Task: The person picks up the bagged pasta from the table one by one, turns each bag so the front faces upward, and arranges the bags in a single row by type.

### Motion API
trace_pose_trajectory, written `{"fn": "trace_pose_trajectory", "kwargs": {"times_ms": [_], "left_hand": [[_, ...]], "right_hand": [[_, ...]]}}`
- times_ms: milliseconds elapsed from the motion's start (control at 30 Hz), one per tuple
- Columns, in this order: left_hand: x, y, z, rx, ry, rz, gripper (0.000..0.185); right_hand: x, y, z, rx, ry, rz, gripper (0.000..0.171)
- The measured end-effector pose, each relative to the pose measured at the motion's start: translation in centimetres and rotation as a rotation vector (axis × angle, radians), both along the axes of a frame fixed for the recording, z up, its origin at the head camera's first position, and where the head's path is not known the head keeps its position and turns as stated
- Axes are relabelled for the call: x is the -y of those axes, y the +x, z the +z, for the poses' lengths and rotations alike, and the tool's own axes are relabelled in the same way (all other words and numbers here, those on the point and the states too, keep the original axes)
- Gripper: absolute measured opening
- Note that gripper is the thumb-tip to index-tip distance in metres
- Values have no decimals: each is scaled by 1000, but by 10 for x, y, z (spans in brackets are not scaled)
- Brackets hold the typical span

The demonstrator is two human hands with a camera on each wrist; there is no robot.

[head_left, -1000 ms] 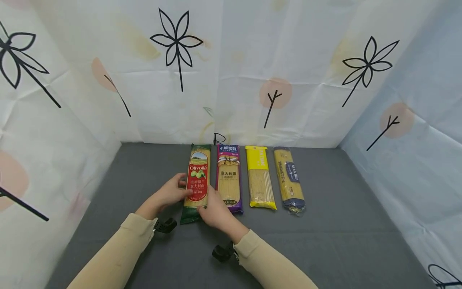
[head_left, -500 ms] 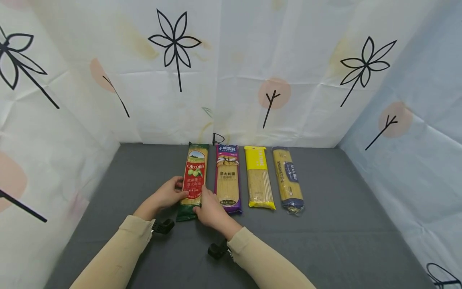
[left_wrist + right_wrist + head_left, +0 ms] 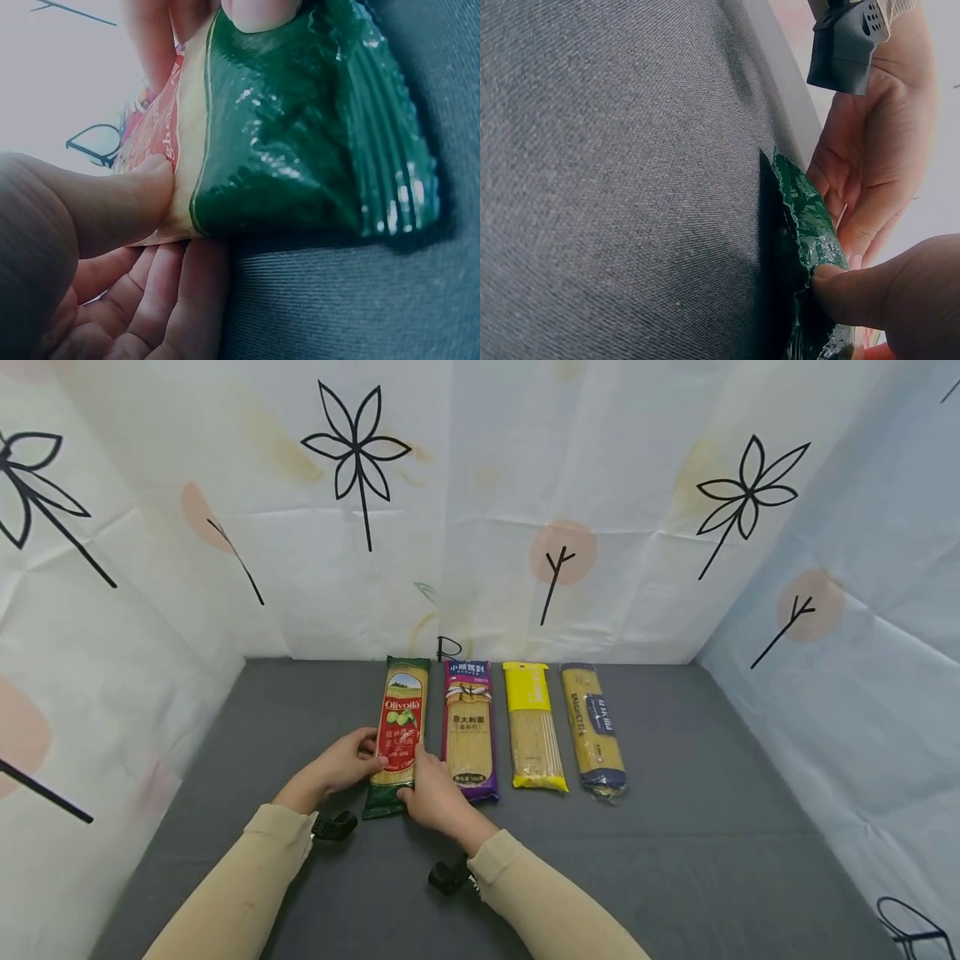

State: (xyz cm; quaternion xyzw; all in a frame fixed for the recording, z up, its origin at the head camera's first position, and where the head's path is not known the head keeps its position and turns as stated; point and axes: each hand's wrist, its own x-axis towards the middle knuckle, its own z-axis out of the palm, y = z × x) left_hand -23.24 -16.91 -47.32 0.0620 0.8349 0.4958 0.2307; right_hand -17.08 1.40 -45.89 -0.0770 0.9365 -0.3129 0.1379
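Note:
A green and red pasta packet [image 3: 397, 731] lies leftmost in a row of packets on the grey table [image 3: 675, 860]. My left hand [image 3: 369, 762] holds its left edge, thumb [image 3: 112, 202] on top and fingers [image 3: 165, 300] underneath. On the packet's right edge is my right hand [image 3: 411, 779], whose thumb [image 3: 877, 292] presses on the wrapper near the bottom. The packet's green end [image 3: 300, 135] sits just above the cloth, over a shadow. In the right wrist view the same green end [image 3: 802, 210] points toward the left hand [image 3: 870, 165].
Right of it lie a purple packet [image 3: 469, 731], a yellow packet [image 3: 532, 731] and a clear packet with a blue label [image 3: 596, 731], all side by side. Patterned sheets [image 3: 480, 527] wall the table at the back and on both sides.
The green and red packet has sunk lower toward the table and shifted slightly left, with both hands still on its lower part.

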Motion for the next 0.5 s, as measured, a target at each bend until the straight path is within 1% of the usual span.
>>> {"fn": "trace_pose_trajectory", "kwargs": {"times_ms": [67, 167, 267, 333, 400, 433, 500], "left_hand": [[2, 1, -1, 11, 4, -1, 65], [3, 2, -4, 21, 15, 9, 65], [0, 4, -6, 10, 25, 12, 64], [-4, 7, -7, -5, 25, 19, 64], [-8, 11, -8, -32, 3, 12, 66], [-11, 13, -7, -46, -13, 15, 66], [-15, 18, -5, -110, -75, 1, 68]], "right_hand": [[2, 1, -1, 0, 10, 4, 79], [1, 3, 0, 11, -3, 12, 78], [-6, 6, 3, 7, -72, 27, 74], [-16, 9, 9, 0, -121, 31, 69], [-29, 11, 15, -56, -146, 22, 63], [-38, 11, 18, -112, -136, 13, 60], [-59, 11, 21, -258, -85, -7, 54]]}}
